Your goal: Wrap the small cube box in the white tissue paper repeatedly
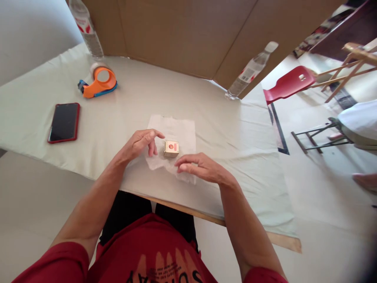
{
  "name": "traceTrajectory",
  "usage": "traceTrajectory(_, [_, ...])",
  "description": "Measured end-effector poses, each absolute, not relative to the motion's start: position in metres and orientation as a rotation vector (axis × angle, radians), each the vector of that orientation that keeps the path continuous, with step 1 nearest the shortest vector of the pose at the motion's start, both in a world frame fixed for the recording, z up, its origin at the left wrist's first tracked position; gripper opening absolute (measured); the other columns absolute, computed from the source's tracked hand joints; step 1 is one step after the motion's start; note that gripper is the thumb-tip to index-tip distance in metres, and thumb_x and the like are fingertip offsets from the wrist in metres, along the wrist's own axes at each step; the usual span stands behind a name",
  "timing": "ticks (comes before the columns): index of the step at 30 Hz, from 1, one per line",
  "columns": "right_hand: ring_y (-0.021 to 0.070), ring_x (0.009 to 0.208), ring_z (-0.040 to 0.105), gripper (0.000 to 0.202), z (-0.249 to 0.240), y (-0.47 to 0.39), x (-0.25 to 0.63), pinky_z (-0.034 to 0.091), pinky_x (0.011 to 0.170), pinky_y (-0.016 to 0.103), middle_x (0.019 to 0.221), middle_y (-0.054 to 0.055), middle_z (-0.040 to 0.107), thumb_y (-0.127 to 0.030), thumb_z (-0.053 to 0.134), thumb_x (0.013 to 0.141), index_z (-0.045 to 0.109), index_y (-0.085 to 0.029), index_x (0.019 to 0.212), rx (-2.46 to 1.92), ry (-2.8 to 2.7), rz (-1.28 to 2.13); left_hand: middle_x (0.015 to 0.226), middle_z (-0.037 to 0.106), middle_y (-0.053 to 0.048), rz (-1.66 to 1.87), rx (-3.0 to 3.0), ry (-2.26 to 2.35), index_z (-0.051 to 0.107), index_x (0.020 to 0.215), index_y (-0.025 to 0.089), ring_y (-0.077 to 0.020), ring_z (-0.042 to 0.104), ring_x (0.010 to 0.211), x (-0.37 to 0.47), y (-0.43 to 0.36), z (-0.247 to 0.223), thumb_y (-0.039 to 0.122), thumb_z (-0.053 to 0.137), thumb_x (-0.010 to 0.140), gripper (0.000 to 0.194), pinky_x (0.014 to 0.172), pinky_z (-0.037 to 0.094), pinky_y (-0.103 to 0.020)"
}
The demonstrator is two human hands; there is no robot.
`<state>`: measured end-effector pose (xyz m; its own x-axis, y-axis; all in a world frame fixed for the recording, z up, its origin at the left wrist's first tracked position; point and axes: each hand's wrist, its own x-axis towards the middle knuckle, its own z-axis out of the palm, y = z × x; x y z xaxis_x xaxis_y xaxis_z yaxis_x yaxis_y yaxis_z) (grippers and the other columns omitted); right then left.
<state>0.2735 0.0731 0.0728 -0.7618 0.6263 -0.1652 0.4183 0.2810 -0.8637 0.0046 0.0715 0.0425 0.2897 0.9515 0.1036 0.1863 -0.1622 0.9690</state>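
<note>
A small cream-coloured box (171, 148) with red print and a round picture rests on a thin white tissue (179, 125) spread on the table. To its left hovers my left hand (141, 143), fingers apart and holding nothing, its index fingertip close to the box. My right hand (202, 167) is at the lower right of the box over the tissue's edge, its fingers stretched out, with nothing visible in it. A narrow gap shows between each hand and the box.
An orange tape dispenser (100, 82) and a red-cased phone (64, 122) lie to the left. Clear bottles stand at the back left (87, 31) and back right (251, 72), against a cardboard panel (176, 35). Right of the table are a red chair (291, 83) and a seated person (361, 122).
</note>
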Motion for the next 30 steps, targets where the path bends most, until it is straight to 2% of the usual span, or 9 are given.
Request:
traceTrajectory(5, [0.0148,0.070,0.063,0.025,0.061,0.066,0.277,0.050,0.065,0.027,0.079,0.001,0.071,-0.037,0.056,0.095,0.072,-0.019,0.093,-1.130,-2.262,1.313,0.056,0.062,0.003,0.693,1.755,1.312,0.071,0.104,0.017,-0.0149,0.059,0.053,0.000,0.076,0.039,0.039,0.059,0.086,0.031,0.057,0.048,-0.027])
traceTrajectory(8, [0.0217,0.091,0.067,0.027,0.048,0.075,0.263,0.054,0.081,0.036,0.105,0.008,0.074,-0.035,0.064,0.088,0.069,-0.021,0.110,-1.174,-2.151,0.912,0.099,0.073,-0.007,0.839,2.021,1.357,0.069,0.113,0.018,-0.0227,0.068,0.093,0.004,0.079,0.030,0.037,0.063,0.080,0.038,0.084,0.056,-0.037])
traceTrajectory(10, [0.0283,0.113,0.064,0.045,0.038,0.083,0.250,0.052,0.096,0.045,0.128,0.012,0.068,-0.032,0.070,0.082,0.064,-0.022,0.126,-1.127,-2.227,0.733,0.135,0.063,-0.014,0.842,2.165,1.289,0.060,0.131,0.018,-0.0311,0.055,0.130,0.006,0.080,0.023,0.042,0.067,0.079,0.058,0.109,0.046,-0.047])
traceTrajectory(12, [0.0308,0.118,0.062,0.050,0.030,0.089,0.241,0.050,0.101,0.049,0.130,0.013,0.067,-0.030,0.069,0.081,0.061,-0.021,0.130,-1.106,-2.313,0.685,0.154,0.047,-0.019,0.709,2.220,1.279,0.046,0.147,0.016,-0.0353,0.038,0.147,0.009,0.081,0.017,0.051,0.072,0.077,0.082,0.119,0.035,-0.051])
traceTrajectory(15, [0.0299,0.114,0.065,0.045,0.026,0.093,0.247,0.051,0.101,0.049,0.126,0.012,0.070,-0.034,0.068,0.083,0.063,-0.022,0.126,-1.155,-2.255,0.619,0.158,0.040,-0.023,0.471,2.287,1.330,0.038,0.152,0.012,-0.0392,0.028,0.152,0.014,0.080,0.009,0.061,0.078,0.069,0.104,0.123,0.027,-0.052])
traceTrajectory(20, [0.0285,0.107,0.067,0.048,0.023,0.094,0.317,0.054,0.093,0.047,0.122,0.013,0.071,-0.042,0.068,0.082,0.063,-0.020,0.124,-1.451,-1.962,0.486,0.160,0.039,-0.021,0.348,2.380,1.355,0.036,0.154,0.012,-0.0399,0.025,0.153,0.020,0.080,0.007,0.067,0.073,0.073,0.104,0.125,0.020,-0.052])
traceTrajectory(24, [0.0348,0.113,0.064,0.053,0.017,0.089,0.365,0.050,0.099,0.058,0.122,0.017,0.070,-0.046,0.069,0.077,0.064,-0.018,0.122,-1.645,-1.935,0.311,0.162,0.035,-0.023,0.289,2.375,1.391,0.035,0.154,0.008,-0.0400,0.024,0.154,0.021,0.078,0.012,0.066,0.072,0.074,0.105,0.126,0.017,-0.052])
traceTrajectory(27, [0.0362,0.126,0.058,0.051,0.027,0.079,0.357,0.044,0.107,0.060,0.132,0.018,0.064,-0.043,0.069,0.081,0.063,-0.018,0.125,-1.538,-1.884,0.044,0.163,0.034,-0.022,0.286,2.383,1.380,0.034,0.155,0.010,-0.0394,0.023,0.154,0.021,0.078,0.013,0.066,0.072,0.074,0.105,0.126,0.016,-0.052])
traceTrajectory(30, [0.0294,0.122,0.061,0.036,0.043,0.066,0.317,0.046,0.107,0.053,0.126,0.014,0.068,-0.033,0.062,0.090,0.064,-0.021,0.124,-1.301,-1.918,0.006,0.162,0.036,-0.021,0.302,2.393,1.372,0.034,0.155,0.012,-0.0392,0.024,0.154,0.021,0.080,0.009,0.069,0.071,0.074,0.106,0.126,0.016,-0.053])
